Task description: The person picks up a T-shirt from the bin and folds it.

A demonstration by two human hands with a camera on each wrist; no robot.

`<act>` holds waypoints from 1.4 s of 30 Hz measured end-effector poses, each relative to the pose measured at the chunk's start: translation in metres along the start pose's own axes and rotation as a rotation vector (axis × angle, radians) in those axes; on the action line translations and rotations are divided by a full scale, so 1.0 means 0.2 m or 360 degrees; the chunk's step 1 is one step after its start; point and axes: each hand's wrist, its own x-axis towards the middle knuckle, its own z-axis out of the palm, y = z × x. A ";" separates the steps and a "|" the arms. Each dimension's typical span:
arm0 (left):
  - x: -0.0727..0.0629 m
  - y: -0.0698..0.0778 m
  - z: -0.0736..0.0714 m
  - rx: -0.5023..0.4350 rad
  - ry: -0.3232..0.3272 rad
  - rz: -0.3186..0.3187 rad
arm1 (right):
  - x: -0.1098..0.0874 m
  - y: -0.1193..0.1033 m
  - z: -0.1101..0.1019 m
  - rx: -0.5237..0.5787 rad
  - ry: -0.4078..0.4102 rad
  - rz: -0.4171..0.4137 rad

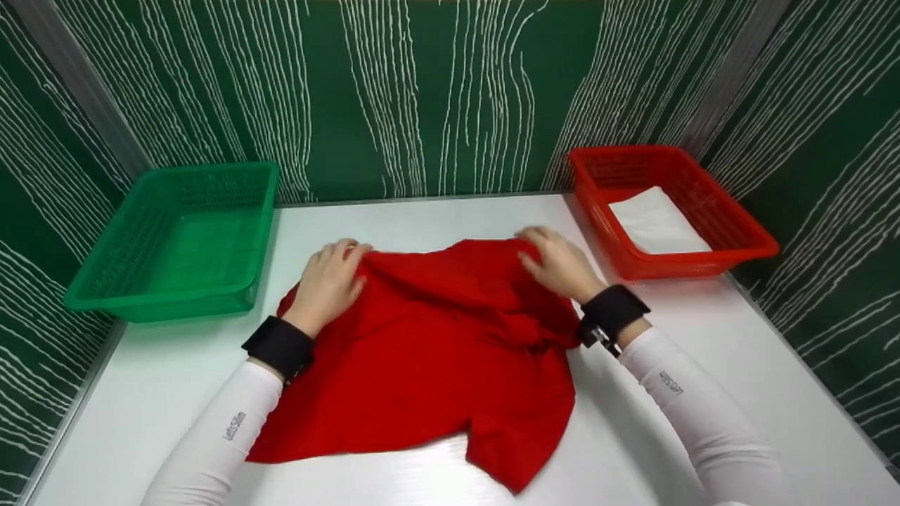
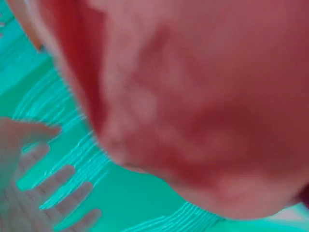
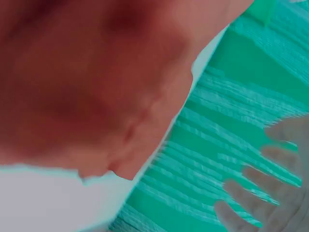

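A crumpled red shirt (image 1: 422,365) is spread over the white table, with what looks like a short sleeve jutting toward the front right. My left hand (image 1: 329,282) is at its far left edge, and my right hand (image 1: 560,267) is at its far right edge. In the left wrist view the fingers of the left hand (image 2: 43,193) are spread, with a gap between them and the red fabric (image 2: 193,106). The right wrist view likewise has the right hand (image 3: 270,188) with extended fingers, apart from the cloth (image 3: 91,96).
A green plastic basket (image 1: 260,270) stands at the back left. At the back right is a red basket (image 1: 731,258) containing a folded white cloth (image 1: 657,223). Green walls with white streaks enclose the white table (image 1: 654,316) at the back and sides.
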 end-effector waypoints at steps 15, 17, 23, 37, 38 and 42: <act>-0.24 0.02 0.08 -0.0321 -0.1098 -0.0120 | -0.28 -0.06 0.14 -0.0058 -0.1034 0.0020; -0.25 0.03 0.08 -0.0349 -0.1104 -0.0109 | -0.28 -0.02 0.10 -0.0051 -0.1158 0.0116; -0.25 0.07 0.09 -0.0362 -0.1062 -0.0022 | -0.24 0.09 0.03 -0.0118 -0.1357 0.0201; 0.00 -0.11 0.09 -0.0008 -0.0222 -0.0071 | 0.00 0.20 0.11 -0.0047 -0.0591 0.0054; 0.01 -0.12 0.11 -0.0007 -0.0237 -0.0094 | 0.00 0.19 0.12 -0.0036 -0.0634 0.0049; 0.04 -0.15 0.15 -0.0063 -0.0268 -0.0193 | 0.01 0.18 0.17 -0.0024 -0.0641 -0.0048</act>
